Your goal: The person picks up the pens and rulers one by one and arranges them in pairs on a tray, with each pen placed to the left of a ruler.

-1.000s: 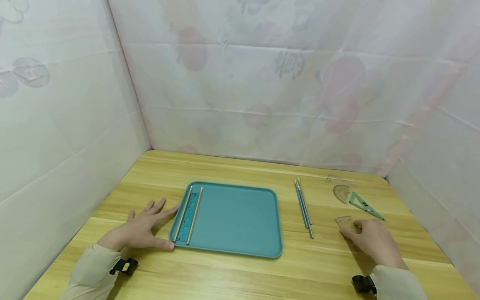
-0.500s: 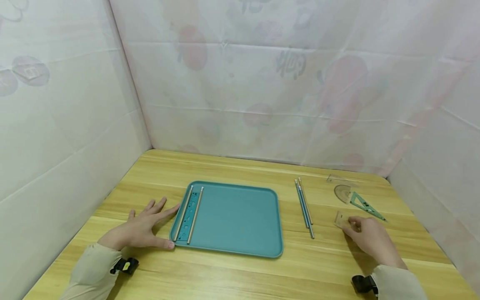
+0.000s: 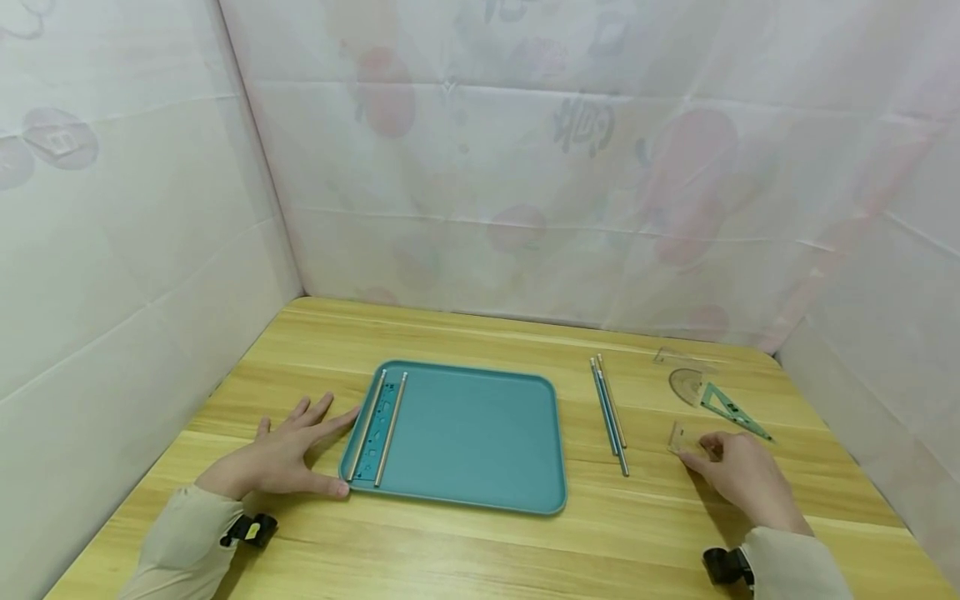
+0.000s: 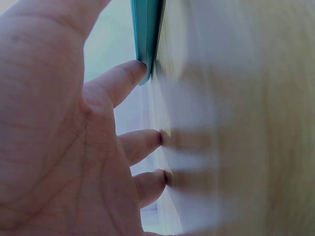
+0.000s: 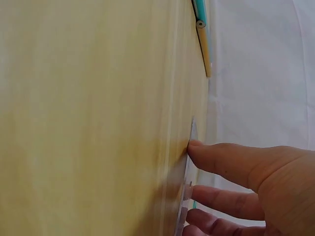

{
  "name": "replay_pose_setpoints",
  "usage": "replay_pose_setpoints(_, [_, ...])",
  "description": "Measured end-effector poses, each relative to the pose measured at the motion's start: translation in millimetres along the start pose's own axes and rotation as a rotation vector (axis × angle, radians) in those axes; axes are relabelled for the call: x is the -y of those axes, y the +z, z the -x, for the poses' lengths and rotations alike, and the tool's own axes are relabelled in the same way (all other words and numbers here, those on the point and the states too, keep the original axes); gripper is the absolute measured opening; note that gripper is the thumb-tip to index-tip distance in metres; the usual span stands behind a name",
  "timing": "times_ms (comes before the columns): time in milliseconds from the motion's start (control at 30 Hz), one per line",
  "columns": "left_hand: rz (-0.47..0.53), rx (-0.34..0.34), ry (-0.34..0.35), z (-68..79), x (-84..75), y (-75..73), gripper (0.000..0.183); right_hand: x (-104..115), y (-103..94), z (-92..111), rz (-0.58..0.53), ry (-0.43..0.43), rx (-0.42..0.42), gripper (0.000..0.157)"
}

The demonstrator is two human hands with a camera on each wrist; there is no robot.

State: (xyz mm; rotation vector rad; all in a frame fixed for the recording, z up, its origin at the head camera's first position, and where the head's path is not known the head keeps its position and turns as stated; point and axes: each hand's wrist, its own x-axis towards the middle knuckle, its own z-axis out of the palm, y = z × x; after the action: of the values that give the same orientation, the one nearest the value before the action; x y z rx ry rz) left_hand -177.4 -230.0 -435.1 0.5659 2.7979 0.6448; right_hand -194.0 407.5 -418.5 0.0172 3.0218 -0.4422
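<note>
My left hand (image 3: pixel 281 458) lies with fingers spread at the left side of a teal tray (image 3: pixel 480 433). Its thumb and index finger touch the rim; in the left wrist view a fingertip (image 4: pixel 135 71) meets the tray's edge. Inside the tray, a teal stencil ruler (image 3: pixel 377 433) lies between two pencils (image 3: pixel 391 429). At the right of the table my right hand (image 3: pixel 738 471) pinches a small clear set square (image 3: pixel 677 437), partly hidden by the fingers. The right wrist view shows the thumb on one edge of this thin clear plate (image 5: pixel 192 130), fingers below.
Several pencils (image 3: pixel 609 412) lie side by side right of the tray. Beyond my right hand are a clear protractor (image 3: pixel 686 386), a green set square (image 3: pixel 735 412) and a faint clear ruler (image 3: pixel 678 360). Cloth walls (image 3: pixel 480 167) stand at the back and sides.
The clear set square has turned and drawn in under my right hand's fingers, which have closed on it. My left hand and the tray stay in place.
</note>
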Motion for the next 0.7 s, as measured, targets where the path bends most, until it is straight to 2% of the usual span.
replay_pose_setpoints(333, [-0.002, -0.001, -0.004, 0.0, -0.1, 0.3, 0.111, 4.5, -4.5, 3.2, -0.07, 0.059, 0.015, 0.068])
replay_pose_setpoints(467, [0.008, 0.002, -0.007, 0.4, -0.7, 0.1, 0.111, 5.5, -5.7, 4.7, -0.074, 0.077, 0.02, 0.065])
replay_pose_setpoints(700, [0.002, 0.005, -0.006, 0.1, -0.7, 0.3, 0.111, 4.4, -8.2, 5.0, -0.093, 0.056, 0.012, 0.053])
